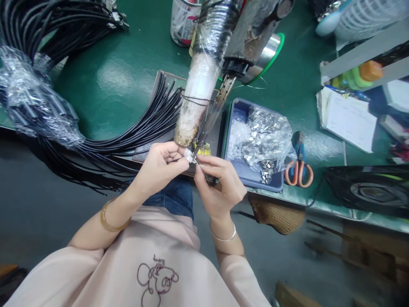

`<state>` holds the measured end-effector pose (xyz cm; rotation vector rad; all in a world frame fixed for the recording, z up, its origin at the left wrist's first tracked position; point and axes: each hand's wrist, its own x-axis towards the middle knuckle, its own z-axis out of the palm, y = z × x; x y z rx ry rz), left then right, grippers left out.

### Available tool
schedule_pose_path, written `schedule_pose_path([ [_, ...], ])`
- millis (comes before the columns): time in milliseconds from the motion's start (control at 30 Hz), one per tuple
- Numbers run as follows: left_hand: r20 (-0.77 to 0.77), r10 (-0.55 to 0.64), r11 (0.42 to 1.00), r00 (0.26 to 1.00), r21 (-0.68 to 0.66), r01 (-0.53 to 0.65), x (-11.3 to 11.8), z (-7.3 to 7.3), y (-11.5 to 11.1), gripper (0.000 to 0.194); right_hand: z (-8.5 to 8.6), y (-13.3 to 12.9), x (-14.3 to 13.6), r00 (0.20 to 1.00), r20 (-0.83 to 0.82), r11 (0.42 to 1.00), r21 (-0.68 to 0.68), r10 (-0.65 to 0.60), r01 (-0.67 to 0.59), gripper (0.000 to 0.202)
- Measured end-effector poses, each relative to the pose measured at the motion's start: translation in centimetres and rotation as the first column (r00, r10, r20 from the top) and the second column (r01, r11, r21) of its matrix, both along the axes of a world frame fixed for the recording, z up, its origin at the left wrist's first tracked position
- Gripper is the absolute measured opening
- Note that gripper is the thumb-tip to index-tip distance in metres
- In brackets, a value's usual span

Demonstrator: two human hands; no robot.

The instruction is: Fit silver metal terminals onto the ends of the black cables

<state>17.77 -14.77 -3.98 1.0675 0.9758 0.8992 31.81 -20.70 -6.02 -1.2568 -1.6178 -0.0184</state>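
Both of my hands meet under the tip of a soldering iron [214, 113], which points down from a fixed mount. My left hand [164, 164] is closed in a pinch on a black cable, a short dark length of which shows at its fingers. Right at those fingertips sits a small white piece [189, 155], too small to name. My right hand [220, 181] pinches from the other side, thumb against forefinger; what lies between them is too small to make out. Black cables [140, 128] fan out beside my left hand across a board, their ends pointing away from me.
A blue tray [254, 184] holds bagged metal connectors, with orange-handled cutters [299, 170] beside it. Plastic-wrapped cables [38, 94] lie left. A wrapped pipe [204, 72] hangs close over my hands. Behind are a tin [183, 21] and a green-rimmed spool [270, 55].
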Motion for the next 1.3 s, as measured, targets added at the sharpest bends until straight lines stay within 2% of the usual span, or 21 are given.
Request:
schedule_pose_path([
  [367,-0.014,0.008,1.0,1.0,-0.006,-0.008,-0.24,0.29,-0.13,0.008,0.77,0.03,-0.05,0.999,0.045,1.0,-0.019,-0.011,0.011,0.02],
  [633,-0.024,-0.022,1.0,0.999,-0.01,0.022,-0.37,0.12,-0.09,0.008,0.59,-0.28,0.17,0.995,0.093,0.999,-0.028,0.019,-0.016,0.023],
  [967,-0.069,0.001,0.993,0.998,0.121,0.007,-0.35,0.53,-0.8,0.01,0.47,-0.5,0.19,0.987,0.161,0.999,0.025,0.02,-0.024,0.022],
  [1300,-0.111,0.064,0.986,0.992,0.161,-0.046,0.23,0.28,-1.0,0.008,0.36,-0.36,-0.13,0.989,0.147,1.0,0.026,-0.003,-0.001,0.022],
])
